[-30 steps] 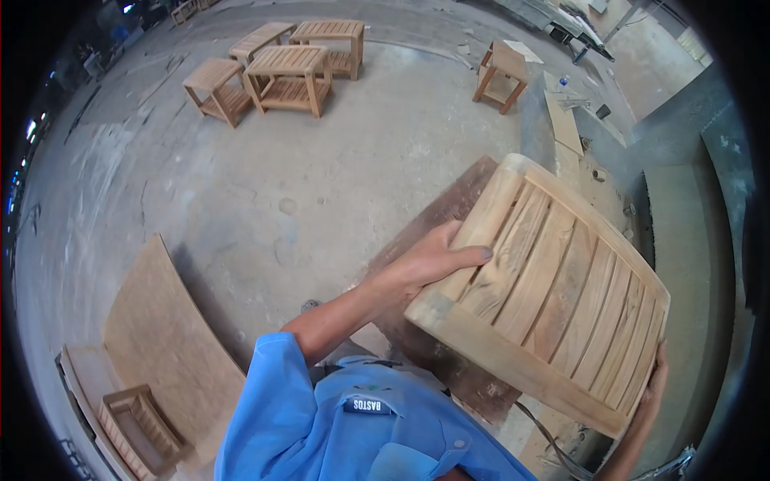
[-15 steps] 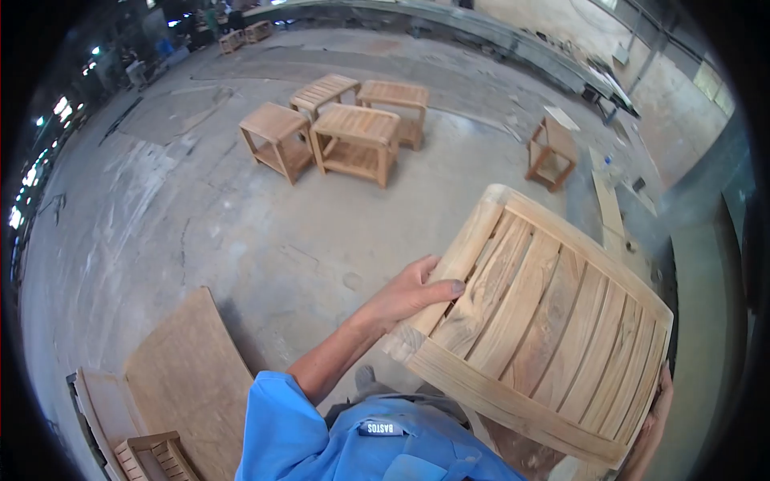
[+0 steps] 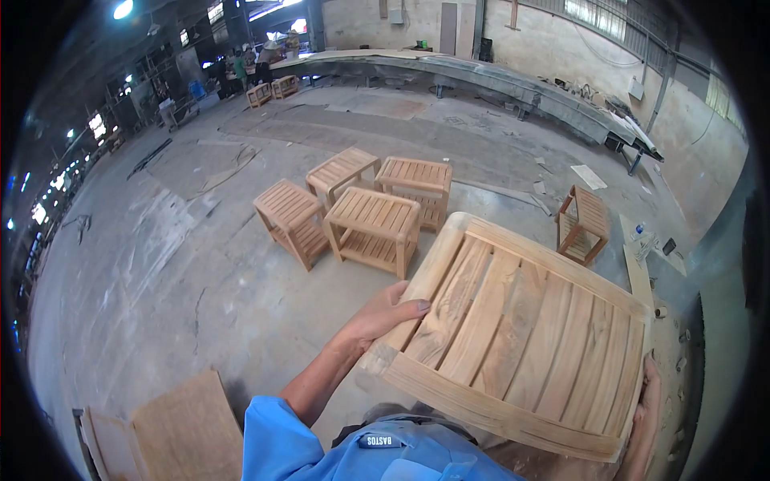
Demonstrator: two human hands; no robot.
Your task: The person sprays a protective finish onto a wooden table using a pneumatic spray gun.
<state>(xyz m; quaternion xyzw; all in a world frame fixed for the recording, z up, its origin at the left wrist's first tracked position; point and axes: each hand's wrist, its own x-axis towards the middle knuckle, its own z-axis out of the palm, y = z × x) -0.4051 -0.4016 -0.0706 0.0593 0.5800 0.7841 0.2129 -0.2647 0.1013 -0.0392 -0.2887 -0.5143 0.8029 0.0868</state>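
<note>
A slatted wooden piece point(image 3: 525, 333), like the top of a small table, is held up in front of my body, tilted. My left hand point(image 3: 391, 314) grips its left edge, thumb on top and the other fingers hidden beneath. At the lower right edge, my right hand point(image 3: 648, 401) wraps round the side of the same piece, mostly hidden behind it. Whatever is under the slatted top is largely out of sight.
Several small slatted tables point(image 3: 373, 212) stand on the concrete floor ahead. Another point(image 3: 584, 224) stands at the right. A brown board point(image 3: 188, 429) lies at lower left. A long bench point(image 3: 481, 72) crosses the back, with people point(image 3: 269, 56) at its left end.
The view has tilted up, showing more of the back wall and bench. The slatted piece, still in both hands, appears slightly further left.
</note>
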